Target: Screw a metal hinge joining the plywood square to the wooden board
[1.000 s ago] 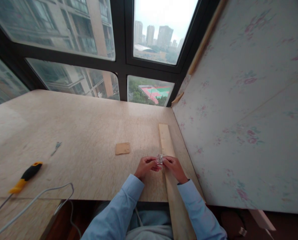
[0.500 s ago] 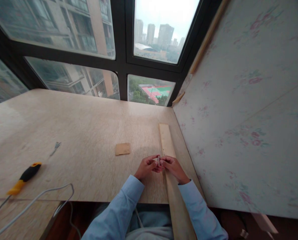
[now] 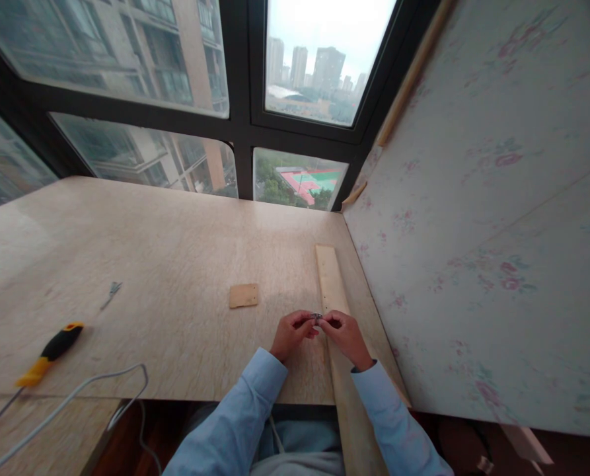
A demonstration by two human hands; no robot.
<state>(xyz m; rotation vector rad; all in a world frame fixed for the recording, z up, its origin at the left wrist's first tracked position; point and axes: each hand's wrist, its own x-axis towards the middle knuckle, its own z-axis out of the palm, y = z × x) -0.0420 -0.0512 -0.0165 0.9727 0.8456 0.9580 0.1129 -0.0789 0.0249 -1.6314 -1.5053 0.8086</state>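
Note:
Between the fingertips of both hands is a small shiny metal piece (image 3: 316,317), too small to name more exactly. My left hand (image 3: 293,332) pinches it from the left, fingers curled. From the right, my right hand (image 3: 344,334) pinches it too, over the edge of a long pale wooden board (image 3: 333,281) with small holes in it. The board runs from the sill surface back past its front edge towards me. Left of my hands a small rectangular wooden piece (image 3: 244,295) with two little holes lies flat.
At the left lie a yellow-and-black screwdriver (image 3: 51,354) and several small metal screws or bits (image 3: 113,291). A grey cable (image 3: 96,378) loops over the front edge of the sill surface (image 3: 176,264). A papered wall (image 3: 473,231) bounds the right; dark-framed windows (image 3: 242,165) stand behind.
The metal piece has turned from upright to roughly level between my fingers. My hands have shifted very slightly; the other things lie where they were.

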